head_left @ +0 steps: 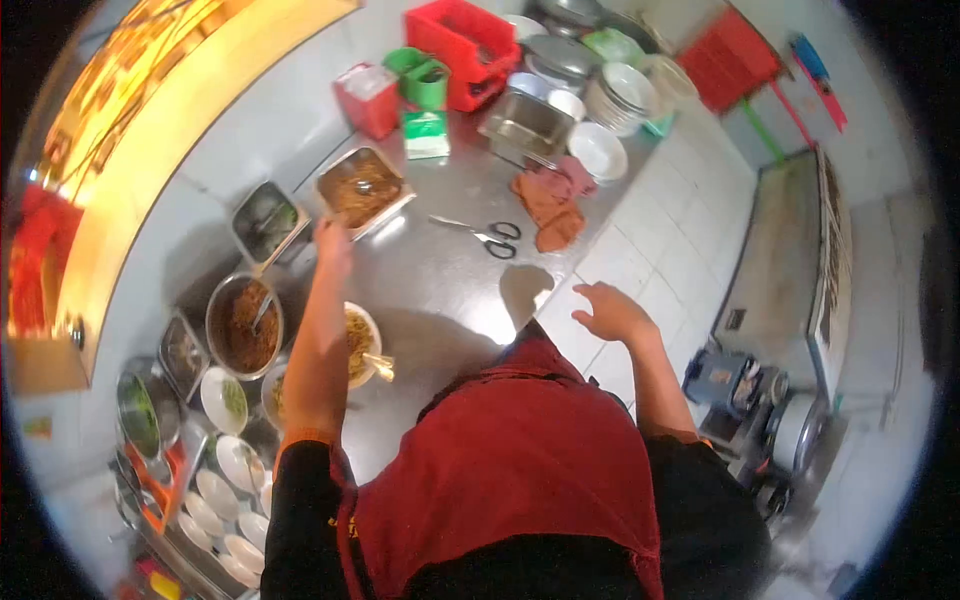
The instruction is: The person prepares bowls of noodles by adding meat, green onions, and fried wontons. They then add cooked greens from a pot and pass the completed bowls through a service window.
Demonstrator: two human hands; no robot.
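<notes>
1. Far left: small white dishes (215,495) stand close together on the steel table (430,270)
2. Next, a round steel pot (212,325) holds brown, crumbly-looking food, with a spoon (263,312) leaning in it
3. Left of centre, the left hand (333,240) reaches forward to the near corner of a rectangular metal tray (392,205). Its fingers are curled together, with little gap showing; whether they grip the rim or only rest by it, I cannot tell
4. The tray sits on the table, forward of the person, holding brown, moist-looking food. It looks rigid and probably has some weight when filled; the food looks soft and loose, and oil could make the metal slippery. Opposite rims would be the steadiest hold, kept level
5. Nearer the body, partly behind the left forearm, is a white bowl (375,331) of yellowish food with a pale utensil handle (380,368) over its edge
6. Right of the tray lie black-handled scissors (500,240), then a crumpled orange and pink cloth (555,215)
7. Farthest right, the right hand (615,315) hangs beyond the table edge, fingers loosely spread, holding nothing visible; the scissors and cloth are nearest to it
</notes>
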